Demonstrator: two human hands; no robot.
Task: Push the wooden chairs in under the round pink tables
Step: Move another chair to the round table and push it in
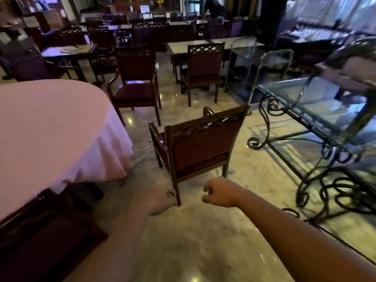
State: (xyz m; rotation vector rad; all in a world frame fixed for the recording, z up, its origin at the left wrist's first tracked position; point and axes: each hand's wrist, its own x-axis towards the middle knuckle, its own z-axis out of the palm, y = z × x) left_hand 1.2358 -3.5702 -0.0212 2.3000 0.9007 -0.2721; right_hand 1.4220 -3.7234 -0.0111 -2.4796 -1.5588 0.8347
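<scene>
Head view, hands: both arms are stretched forward over the marble floor (203, 241). The left hand (157, 200) is blurred; its fingers are seen curled near the rear leg of the nearest chair, but whether the leg is gripped cannot be told. The right hand (218, 192) is loosely clenched in the air, with nothing held, just right of that leg.
Head view, nearest wooden chair (201, 145): it is seen from behind, standing clear of the table, with open floor left between them.
Head view, round pink table (50, 129): it is covered by a pink cloth that hangs in folds at the left.
Head view, second chair (136, 82): it is placed beyond the table's far edge, seat turned toward the camera, not tucked under.
Head view, third chair (40, 231): at the lower left, a dark back is seen close against the tablecloth.
Head view, right side: a glass-topped table (305, 102) on scrolled iron legs is seen.
</scene>
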